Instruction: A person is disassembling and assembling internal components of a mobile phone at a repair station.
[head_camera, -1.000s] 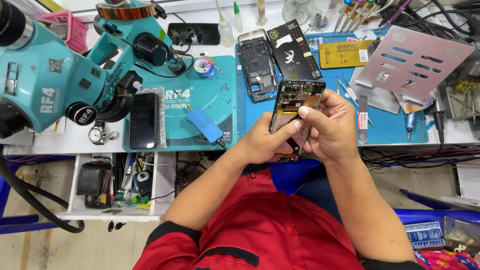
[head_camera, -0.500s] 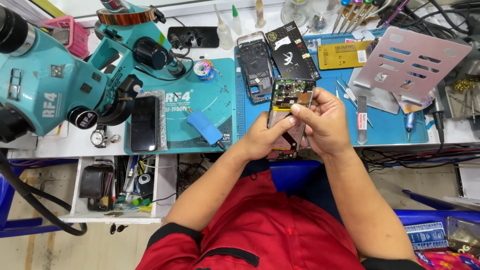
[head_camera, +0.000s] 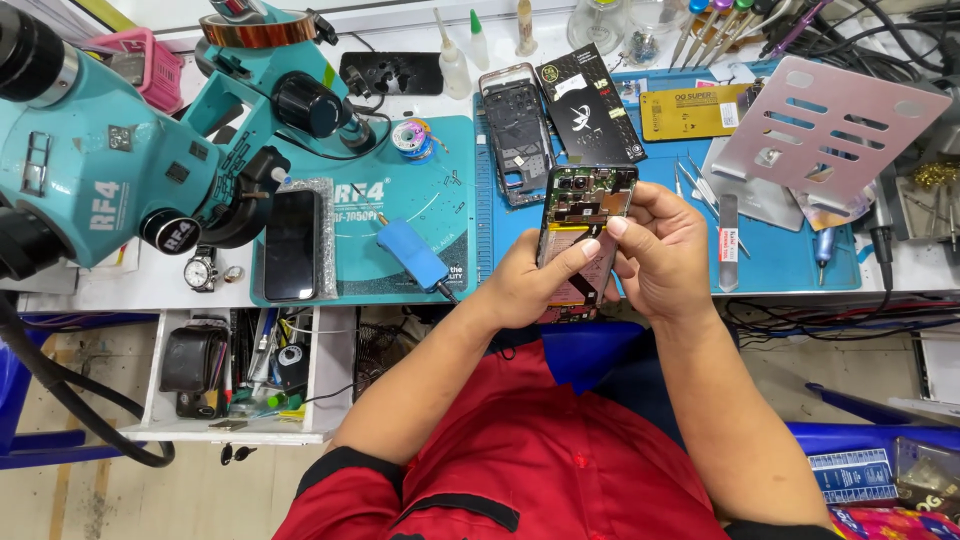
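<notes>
An opened smartphone (head_camera: 581, 216) with its back cover off, circuit board and battery showing, is held upright over the blue work mat (head_camera: 790, 262). My left hand (head_camera: 530, 280) grips its lower left side, thumb across the battery. My right hand (head_camera: 662, 250) holds the right edge, its fingertips on the phone's upper part near the board. A bare phone frame (head_camera: 514, 135) and a black phone-sized panel (head_camera: 590, 105) lie on the mat just beyond.
A teal microscope (head_camera: 120, 150) stands at the left over a teal mat (head_camera: 370, 225) that bears a black phone (head_camera: 291, 245) and a blue tool (head_camera: 412, 254). A perforated metal stand (head_camera: 825, 125), tweezers (head_camera: 700, 190) and an open drawer (head_camera: 235, 365) of tools surround the spot.
The phone and both hands have shifted slightly; my right hand's fingers moved up along the phone's right edge towards the board.
</notes>
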